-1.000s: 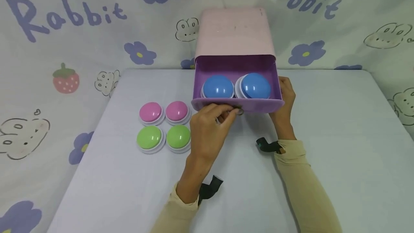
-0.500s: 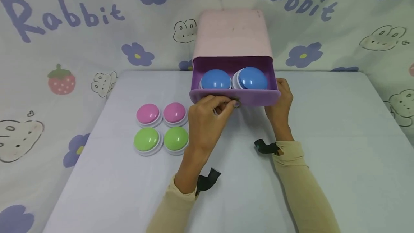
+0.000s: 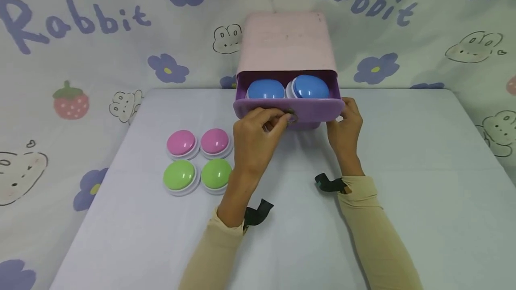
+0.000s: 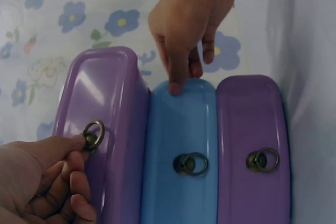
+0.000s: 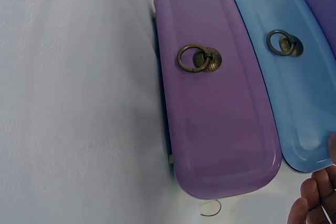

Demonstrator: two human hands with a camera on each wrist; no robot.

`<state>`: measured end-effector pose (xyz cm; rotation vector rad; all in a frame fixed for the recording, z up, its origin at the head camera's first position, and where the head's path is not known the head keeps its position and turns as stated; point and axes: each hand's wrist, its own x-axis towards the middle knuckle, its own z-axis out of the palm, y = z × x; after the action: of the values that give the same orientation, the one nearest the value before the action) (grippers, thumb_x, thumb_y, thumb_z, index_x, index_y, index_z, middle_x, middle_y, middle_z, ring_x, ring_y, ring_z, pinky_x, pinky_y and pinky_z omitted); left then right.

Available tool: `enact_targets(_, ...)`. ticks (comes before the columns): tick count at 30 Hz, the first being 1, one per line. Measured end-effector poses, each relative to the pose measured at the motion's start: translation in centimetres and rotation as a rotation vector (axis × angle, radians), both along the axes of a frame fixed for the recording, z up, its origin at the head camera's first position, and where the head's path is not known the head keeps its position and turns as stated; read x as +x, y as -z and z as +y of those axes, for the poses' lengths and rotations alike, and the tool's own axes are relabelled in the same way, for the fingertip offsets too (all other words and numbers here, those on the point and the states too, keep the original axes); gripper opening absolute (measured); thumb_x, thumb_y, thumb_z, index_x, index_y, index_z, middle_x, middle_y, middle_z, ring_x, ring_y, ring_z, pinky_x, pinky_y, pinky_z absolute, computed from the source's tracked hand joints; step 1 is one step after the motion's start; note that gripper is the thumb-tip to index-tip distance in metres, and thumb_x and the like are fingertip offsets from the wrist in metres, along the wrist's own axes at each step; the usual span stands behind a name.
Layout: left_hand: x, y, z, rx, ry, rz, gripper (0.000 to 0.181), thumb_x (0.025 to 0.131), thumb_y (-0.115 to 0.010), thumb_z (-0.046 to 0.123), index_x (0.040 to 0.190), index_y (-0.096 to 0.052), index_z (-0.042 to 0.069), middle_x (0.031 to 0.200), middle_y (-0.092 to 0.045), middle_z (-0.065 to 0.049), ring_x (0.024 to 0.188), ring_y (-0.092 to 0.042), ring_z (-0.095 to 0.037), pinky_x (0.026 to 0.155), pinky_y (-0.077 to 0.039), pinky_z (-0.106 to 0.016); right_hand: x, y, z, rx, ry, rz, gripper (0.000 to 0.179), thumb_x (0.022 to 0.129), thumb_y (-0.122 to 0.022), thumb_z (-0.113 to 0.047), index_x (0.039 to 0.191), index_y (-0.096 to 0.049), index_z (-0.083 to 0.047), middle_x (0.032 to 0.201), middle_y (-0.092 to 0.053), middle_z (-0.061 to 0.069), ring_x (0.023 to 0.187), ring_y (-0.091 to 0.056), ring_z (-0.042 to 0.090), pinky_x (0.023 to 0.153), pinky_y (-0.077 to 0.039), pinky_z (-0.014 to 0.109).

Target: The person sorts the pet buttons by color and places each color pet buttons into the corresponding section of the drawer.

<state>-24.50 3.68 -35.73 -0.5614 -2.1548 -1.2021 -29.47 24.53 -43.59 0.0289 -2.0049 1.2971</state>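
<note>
A small pink cabinet (image 3: 288, 44) stands at the back of the table, its top purple drawer (image 3: 316, 110) partly pulled out. Two blue dome-topped push buttons (image 3: 266, 89) with white bases lie inside that drawer, their lower parts hidden by its front. Thumb and finger of my left hand (image 3: 254, 142) pinch the brass ring handle (image 4: 90, 141) on the drawer front. My right hand (image 3: 348, 133) grips the cabinet's right side, its thumb on the end of the blue middle drawer (image 4: 178, 124). Below, the lower purple drawer (image 5: 226, 114) sits flush with the blue one.
Left of the cabinet, two pink push buttons (image 3: 181, 142) and two green ones (image 3: 178, 175) form a square on the white table (image 3: 282, 245). My left forearm overlaps one green button. A cloth backdrop (image 3: 105, 61) with flowers and rabbits hangs behind.
The top purple drawer has slid back into the cabinet with its blue buttons, my left hand moving along on the ring. My right hand stays at the cabinet's side.
</note>
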Motion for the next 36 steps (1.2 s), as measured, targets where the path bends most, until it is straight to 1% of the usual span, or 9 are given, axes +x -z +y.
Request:
enact_targets(5, -1.1, 0.1, 0.0, 0.017, 0.002, 0.027, 0.011, 0.087, -0.079, 0.012, 0.087, -0.077, 0.001, 0.074, -0.066, -0.005, 0.067, -0.058, -0.014, 0.062, -0.048, -0.026, -0.1, 0.1, -0.2, -0.031, -0.015, 0.009, 0.012, 0.088, -0.071, 0.007, 0.099, -0.075, 0.005, 0.096, -0.055, -0.009, 0.085, -0.053, 0.006, 0.075, -0.043, 0.025)
enact_targets(7, -1.5, 0.1, 0.1, 0.023, 0.004, 0.041, 0.012, 0.087, -0.079, 0.012, 0.087, -0.077, 0.001, 0.073, -0.066, -0.005, 0.067, -0.058, -0.014, 0.062, -0.048, -0.026, -0.1, 0.1, -0.2, -0.028, -0.012, 0.014, 0.013, 0.088, -0.072, 0.004, 0.101, -0.075, 0.005, 0.095, -0.053, -0.012, 0.084, -0.052, 0.005, 0.074, -0.043, 0.025)
enact_targets(12, -2.6, 0.1, 0.2, 0.035, 0.005, 0.069, 0.012, 0.088, -0.078, 0.012, 0.086, -0.077, 0.0, 0.072, -0.066, -0.005, 0.065, -0.059, -0.014, 0.061, -0.048, -0.026, 0.1, -0.6, -0.9, -0.014, -0.003, 0.021, 0.017, 0.09, -0.072, 0.003, 0.105, -0.073, 0.009, 0.097, -0.059, 0.008, 0.089, -0.05, 0.001, 0.075, -0.046, 0.034)
enact_targets(15, -3.2, 0.2, 0.3, 0.043, 0.008, 0.075, 0.012, 0.087, -0.079, 0.011, 0.086, -0.077, 0.0, 0.072, -0.066, -0.005, 0.065, -0.059, -0.014, 0.062, -0.049, -0.026, 0.7, -1.7, -1.5, -0.019, -0.005, 0.011, 0.017, 0.09, -0.07, 0.004, 0.106, -0.072, 0.011, 0.098, -0.059, 0.016, 0.091, -0.052, 0.006, 0.076, -0.046, 0.035)
enact_targets(18, -3.7, 0.3, 0.4, 0.049, 0.012, 0.073, 0.011, 0.087, -0.079, 0.011, 0.086, -0.076, 0.0, 0.073, -0.066, -0.005, 0.066, -0.06, -0.014, 0.062, -0.049, -0.026, 1.3, -2.6, -2.0, -0.028, -0.011, 0.0, 0.017, 0.091, -0.069, 0.005, 0.106, -0.071, 0.013, 0.098, -0.058, 0.017, 0.092, -0.056, 0.019, 0.077, -0.045, 0.031)
enact_targets(22, -4.5, 0.4, 0.5, 0.051, 0.021, 0.067, 0.012, 0.088, -0.077, 0.011, 0.086, -0.076, 0.0, 0.073, -0.066, -0.005, 0.065, -0.059, -0.015, 0.062, -0.048, -0.027, 1.5, -2.8, -2.0, -0.036, -0.024, -0.004, 0.02, 0.092, -0.069, 0.004, 0.11, -0.07, 0.012, 0.1, -0.059, 0.022, 0.095, -0.058, 0.033, 0.077, -0.045, 0.031)
enact_targets(29, -5.5, 0.5, 0.7, 0.058, 0.03, 0.066, 0.012, 0.089, -0.077, 0.01, 0.087, -0.076, -0.002, 0.073, -0.067, -0.005, 0.065, -0.059, -0.015, 0.062, -0.047, -0.025, 1.4, -2.4, -1.9, -0.044, -0.028, -0.018, 0.029, 0.092, -0.07, 0.002, 0.119, -0.067, 0.01, 0.103, -0.059, 0.021, 0.097, -0.059, 0.031, 0.078, -0.046, 0.033)
enact_targets(33, -5.8, 0.5, 0.9, 0.058, 0.029, 0.081, 0.012, 0.09, -0.076, 0.009, 0.087, -0.075, -0.002, 0.072, -0.066, -0.006, 0.065, -0.059, -0.015, 0.062, -0.046, -0.024, 1.4, -2.6, -1.9, -0.043, -0.034, -0.014, 0.03, 0.091, -0.07, 0.002, 0.119, -0.066, 0.011, 0.104, -0.059, 0.026, 0.098, -0.06, 0.033, 0.078, -0.046, 0.032)
enact_targets(36, -6.1, 0.4, 1.0, 0.055, 0.022, 0.093, 0.012, 0.09, -0.075, 0.009, 0.086, -0.075, -0.002, 0.071, -0.065, -0.006, 0.065, -0.058, -0.015, 0.062, -0.046, -0.025, 1.4, -2.7, -1.9, -0.049, -0.038, -0.012, 0.03, 0.091, -0.07, 0.002, 0.118, -0.067, 0.012, 0.103, -0.059, 0.024, 0.098, -0.06, 0.033, 0.078, -0.046, 0.029)
